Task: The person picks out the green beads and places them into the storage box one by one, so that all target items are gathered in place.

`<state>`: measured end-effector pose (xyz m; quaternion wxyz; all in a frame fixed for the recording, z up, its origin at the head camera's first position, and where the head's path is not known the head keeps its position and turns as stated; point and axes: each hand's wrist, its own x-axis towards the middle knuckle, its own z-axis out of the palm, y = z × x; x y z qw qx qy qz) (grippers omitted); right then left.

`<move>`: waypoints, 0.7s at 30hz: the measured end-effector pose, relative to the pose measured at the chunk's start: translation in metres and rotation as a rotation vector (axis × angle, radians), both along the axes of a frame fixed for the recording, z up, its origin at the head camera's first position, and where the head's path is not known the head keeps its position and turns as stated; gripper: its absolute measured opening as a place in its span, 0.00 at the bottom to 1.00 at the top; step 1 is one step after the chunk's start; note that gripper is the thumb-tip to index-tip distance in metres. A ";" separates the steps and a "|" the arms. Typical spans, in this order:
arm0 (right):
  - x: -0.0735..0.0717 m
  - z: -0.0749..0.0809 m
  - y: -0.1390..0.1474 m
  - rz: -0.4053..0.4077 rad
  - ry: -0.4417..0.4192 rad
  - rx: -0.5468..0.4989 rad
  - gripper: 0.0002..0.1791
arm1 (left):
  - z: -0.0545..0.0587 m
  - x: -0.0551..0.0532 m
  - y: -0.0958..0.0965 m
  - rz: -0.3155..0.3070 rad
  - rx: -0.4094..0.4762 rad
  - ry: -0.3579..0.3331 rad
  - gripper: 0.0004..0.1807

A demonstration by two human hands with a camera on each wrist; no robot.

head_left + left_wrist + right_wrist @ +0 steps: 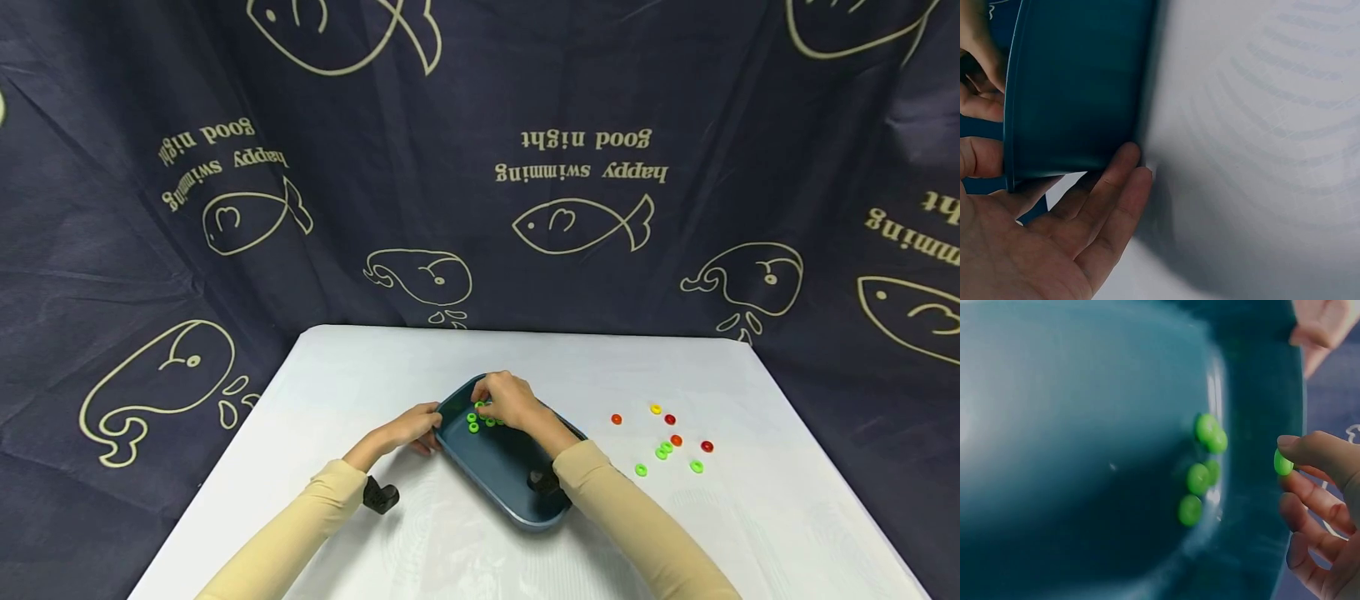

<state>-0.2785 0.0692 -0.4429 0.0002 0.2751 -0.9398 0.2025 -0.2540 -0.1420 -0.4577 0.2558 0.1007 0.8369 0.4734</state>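
A dark teal plastic tray (491,471) lies at an angle on the white table, in front of the person. At its far left corner, my left hand (411,427) grips the wall, with the thumb over the rim and fingers along the outside (1107,209). Over the far end of the tray, my right hand (510,402) pinches a small bright green ring (1283,462) between thumb and index finger, above the tray floor. Several more green rings (1197,479) lie together inside the tray, along the foot of the far wall.
To the right of the tray, loose small rings lie scattered on the table (750,500): several green (641,470), a yellow one (656,409), and orange and red ones (707,447). A dark blue cloth (465,167) with fish drawings hangs behind the table.
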 end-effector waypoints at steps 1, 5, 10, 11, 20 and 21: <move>0.000 -0.002 -0.002 -0.001 -0.007 0.011 0.09 | 0.000 0.000 0.000 -0.003 -0.003 0.005 0.31; 0.002 -0.012 -0.010 0.011 -0.002 0.040 0.09 | -0.002 0.000 0.000 0.001 -0.003 0.006 0.29; 0.006 -0.021 -0.018 0.055 -0.015 0.051 0.09 | -0.002 -0.001 -0.001 0.000 -0.001 0.003 0.27; 0.007 -0.022 -0.019 0.067 -0.021 0.050 0.09 | -0.002 -0.001 -0.001 -0.002 -0.002 0.004 0.26; 0.010 -0.030 -0.025 0.113 -0.006 0.081 0.07 | -0.002 0.000 -0.001 -0.006 0.010 0.017 0.20; 0.010 -0.031 -0.025 0.116 -0.002 0.086 0.07 | -0.002 0.000 -0.001 -0.006 0.011 0.019 0.19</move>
